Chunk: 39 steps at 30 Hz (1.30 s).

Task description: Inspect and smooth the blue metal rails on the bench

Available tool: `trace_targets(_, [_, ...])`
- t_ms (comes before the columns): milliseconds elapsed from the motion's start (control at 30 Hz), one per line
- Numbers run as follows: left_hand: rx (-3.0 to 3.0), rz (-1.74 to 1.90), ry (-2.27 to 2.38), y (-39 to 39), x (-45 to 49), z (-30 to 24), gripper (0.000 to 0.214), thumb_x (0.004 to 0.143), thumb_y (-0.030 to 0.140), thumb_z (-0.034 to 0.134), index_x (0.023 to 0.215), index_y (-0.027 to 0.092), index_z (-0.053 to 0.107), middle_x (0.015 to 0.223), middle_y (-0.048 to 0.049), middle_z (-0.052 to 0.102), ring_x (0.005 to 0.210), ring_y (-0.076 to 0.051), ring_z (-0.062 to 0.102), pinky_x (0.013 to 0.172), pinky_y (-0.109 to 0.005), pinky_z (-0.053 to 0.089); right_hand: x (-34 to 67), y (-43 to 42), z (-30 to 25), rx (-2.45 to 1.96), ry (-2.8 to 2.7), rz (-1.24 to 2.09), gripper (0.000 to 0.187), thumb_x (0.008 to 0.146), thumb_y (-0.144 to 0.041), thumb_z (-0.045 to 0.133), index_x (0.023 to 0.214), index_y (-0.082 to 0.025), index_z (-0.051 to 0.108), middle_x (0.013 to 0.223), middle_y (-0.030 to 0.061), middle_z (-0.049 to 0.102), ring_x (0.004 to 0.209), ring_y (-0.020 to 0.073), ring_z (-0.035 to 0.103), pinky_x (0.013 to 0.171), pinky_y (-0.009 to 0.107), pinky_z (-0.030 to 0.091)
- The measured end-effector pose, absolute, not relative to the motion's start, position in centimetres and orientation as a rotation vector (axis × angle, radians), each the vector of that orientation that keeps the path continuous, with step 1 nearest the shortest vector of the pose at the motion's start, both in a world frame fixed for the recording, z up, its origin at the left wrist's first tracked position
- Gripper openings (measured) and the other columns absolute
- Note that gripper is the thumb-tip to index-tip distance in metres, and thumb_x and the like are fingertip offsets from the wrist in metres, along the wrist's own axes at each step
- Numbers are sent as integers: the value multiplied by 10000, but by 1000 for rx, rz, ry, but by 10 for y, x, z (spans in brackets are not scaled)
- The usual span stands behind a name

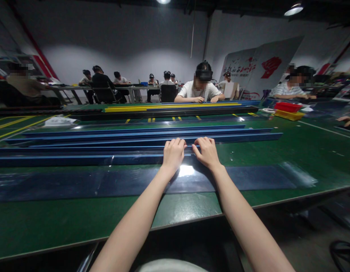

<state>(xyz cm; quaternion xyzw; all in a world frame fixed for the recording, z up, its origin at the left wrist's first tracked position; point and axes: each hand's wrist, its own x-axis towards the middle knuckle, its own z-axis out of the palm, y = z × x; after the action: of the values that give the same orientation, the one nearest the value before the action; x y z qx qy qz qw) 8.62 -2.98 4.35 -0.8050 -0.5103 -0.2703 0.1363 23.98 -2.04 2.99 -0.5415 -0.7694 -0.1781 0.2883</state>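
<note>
My left hand (174, 153) and my right hand (206, 152) are side by side over a long blue plastic channel strip (129, 158). The fingers of both hands are curled down over it, a small gap apart, and the fingertips are partly hidden. More long blue channel strips (243, 138) lie just beyond, roughly parallel to it. Nearer me, beneath my wrists, a clear plastic sheet (254, 177) with a bluish tint lies along the green table (186, 209) and reflects a bright light.
Yellow strips (163, 108) lie farther back, before a co-worker (202, 85) seated opposite. A red bin (288, 107) and a yellow bin (288, 115) stand at the back right. A white packet (60, 121) is at left. Another person's hand (347, 121) shows at the right edge.
</note>
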Motion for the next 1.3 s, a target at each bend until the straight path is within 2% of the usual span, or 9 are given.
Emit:
trace_targets(133, [-2286, -774, -1483, -24, 81, 39, 159, 891, 227, 421, 946, 189, 565, 950, -54, 597, 903, -212, 509, 777, -338, 339, 233, -19, 26, -1578, -2104, -467, 289, 884, -347, 359, 937, -171, 581, 976, 70, 641, 938, 193, 506, 836, 320, 239])
trace_targets(233, [-2275, -770, -1516, -21, 80, 35, 172, 869, 205, 448, 999, 191, 560, 993, -60, 584, 928, -217, 496, 794, -346, 340, 231, -19, 26, -1765, -2114, -437, 337, 903, -337, 300, 912, -189, 603, 957, 66, 657, 917, 194, 529, 831, 333, 238])
trace_targets(567, [-2349, -743, -1480, -23, 82, 34, 192, 868, 209, 428, 902, 177, 614, 976, -52, 616, 932, -209, 507, 801, -356, 341, 238, -17, 33, -2027, -2044, -320, 412, 906, -336, 243, 879, -195, 629, 964, 75, 669, 926, 199, 561, 768, 320, 291])
trace_targets(1000, [-2424, -736, -1564, -17, 77, 30, 265, 869, 224, 410, 1016, 183, 626, 1124, -63, 607, 1066, -195, 509, 906, -344, 338, 264, -11, 29, -2091, -1829, -366, 365, 861, -295, 330, 801, -170, 668, 860, 125, 683, 796, 222, 603, 661, 316, 335])
trace_targets(1300, [-2384, -672, -1673, -17, 78, 27, 283, 874, 260, 392, 1039, 194, 613, 1078, -75, 626, 1049, -206, 526, 911, -375, 341, 265, -12, 26, -1809, -1691, -479, 240, 798, -229, 413, 833, -158, 639, 926, 96, 664, 871, 217, 544, 804, 332, 305])
